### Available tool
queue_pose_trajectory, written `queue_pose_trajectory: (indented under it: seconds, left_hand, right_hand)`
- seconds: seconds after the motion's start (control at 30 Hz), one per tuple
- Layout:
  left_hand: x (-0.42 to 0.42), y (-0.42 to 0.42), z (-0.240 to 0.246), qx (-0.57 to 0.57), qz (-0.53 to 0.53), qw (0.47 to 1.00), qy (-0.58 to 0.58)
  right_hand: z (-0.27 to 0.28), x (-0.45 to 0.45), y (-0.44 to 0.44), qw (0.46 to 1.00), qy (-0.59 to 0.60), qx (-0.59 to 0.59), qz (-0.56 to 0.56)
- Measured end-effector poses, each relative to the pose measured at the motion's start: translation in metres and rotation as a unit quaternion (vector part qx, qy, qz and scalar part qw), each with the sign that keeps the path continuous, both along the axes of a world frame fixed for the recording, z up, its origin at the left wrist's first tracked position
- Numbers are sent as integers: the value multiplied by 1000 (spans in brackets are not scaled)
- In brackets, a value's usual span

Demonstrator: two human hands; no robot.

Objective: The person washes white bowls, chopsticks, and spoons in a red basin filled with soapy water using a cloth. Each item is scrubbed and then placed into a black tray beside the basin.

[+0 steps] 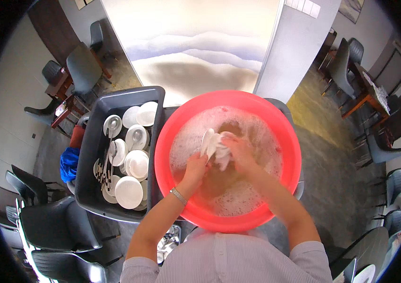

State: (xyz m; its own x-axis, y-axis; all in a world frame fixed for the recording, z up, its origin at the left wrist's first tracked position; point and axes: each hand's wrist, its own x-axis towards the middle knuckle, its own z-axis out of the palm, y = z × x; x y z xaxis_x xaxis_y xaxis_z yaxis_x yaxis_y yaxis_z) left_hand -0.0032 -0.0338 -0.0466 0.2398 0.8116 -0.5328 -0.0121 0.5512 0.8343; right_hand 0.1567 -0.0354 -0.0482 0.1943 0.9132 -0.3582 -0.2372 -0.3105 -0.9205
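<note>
Over the soapy water of a round red plastic basin (pixel 167 152), my left hand (pixel 196 169) grips small white dishes (pixel 207 142), which stand tilted on edge and look like a few held together. A wet white cloth (pixel 223 157) is bunched in my right hand (pixel 240 150), pressed against the dishes from the right. Foam covers much of the water, and the middle shows brownish. Whatever lies under the surface is hidden. My left wrist wears a metal-band watch or bracelet (pixel 179 195).
Left of the basin stands a dark grey plastic tub (pixel 86 161) with several white bowls and plates (pixel 128 192), ladles (pixel 113 123) and pale-tipped utensils (pixel 103 173). Below it, a metal container (pixel 168 240) holds shiny pieces. A blue cloth (pixel 69 164) hangs at the tub's left. Chairs (pixel 59 223) surround the area.
</note>
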Motion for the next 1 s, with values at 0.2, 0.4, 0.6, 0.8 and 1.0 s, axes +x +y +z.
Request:
queue_pose_trajectory:
  seconds: [0.2, 0.4, 0.6, 0.8, 1.0]
  left_hand:
    - [0, -2, 6, -108, -17, 985, -133]
    - [4, -11, 11, -90, -20, 988, -121]
    - [-4, -11, 11, -97, -12, 990, -103]
    - [-81, 1, 19, 428, -112, 775, 452]
    - [-159, 44, 17, 365, -24, 690, 624]
  right_hand:
    - [-27, -43, 2, 963, -237, 125, -36]
    - [-36, -50, 15, 987, -89, 103, -89]
    - [-32, -43, 22, 926, -314, 200, -60]
    - [-32, 0, 24, 881, -428, 186, -79]
    - [-31, 6, 18, 896, -432, 77, 65]
